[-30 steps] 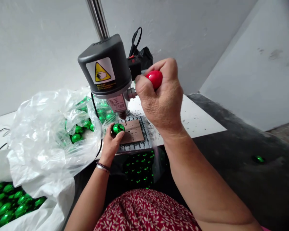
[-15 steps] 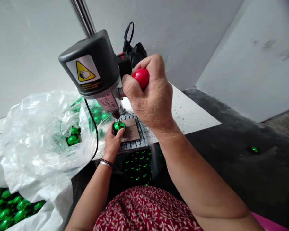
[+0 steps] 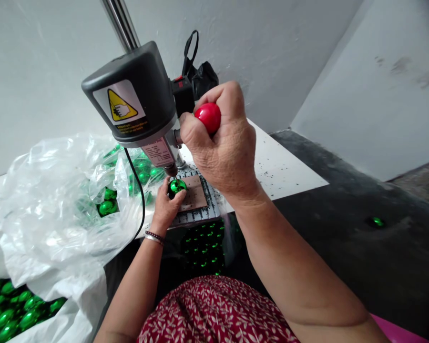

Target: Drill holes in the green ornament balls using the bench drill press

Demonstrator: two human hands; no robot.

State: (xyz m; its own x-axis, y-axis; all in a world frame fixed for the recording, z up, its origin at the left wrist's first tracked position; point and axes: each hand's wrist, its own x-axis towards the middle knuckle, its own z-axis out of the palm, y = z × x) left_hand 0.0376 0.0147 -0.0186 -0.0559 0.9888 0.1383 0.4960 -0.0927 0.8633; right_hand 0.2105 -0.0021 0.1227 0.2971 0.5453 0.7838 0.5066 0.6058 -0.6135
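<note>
My left hand (image 3: 167, 204) grips a shiny green ball (image 3: 178, 186) between thumb and fingers. The ball rests on a brown board (image 3: 196, 195) that lies on the drill press's slotted base (image 3: 195, 216). Right above the ball is the chuck (image 3: 170, 170) with its bit, which seems to touch the ball's top. My right hand (image 3: 226, 143) is wrapped around the red knob (image 3: 208, 117) of a lever at the side of the dark drill press head (image 3: 128, 93). The lever's shaft is mostly hidden behind that hand.
Clear plastic bags (image 3: 60, 190) with more green balls (image 3: 107, 206) cover the white table's left side. Another bag (image 3: 9, 314) of green balls is at lower left. Dark flakes litter the white table (image 3: 289, 174). A black bag (image 3: 203, 81) is behind the press; one ball (image 3: 378, 222) lies on the floor.
The view has shifted slightly, moving the press head a little left. Both hands keep their holds on the ball and the knob, with hardly any movement.
</note>
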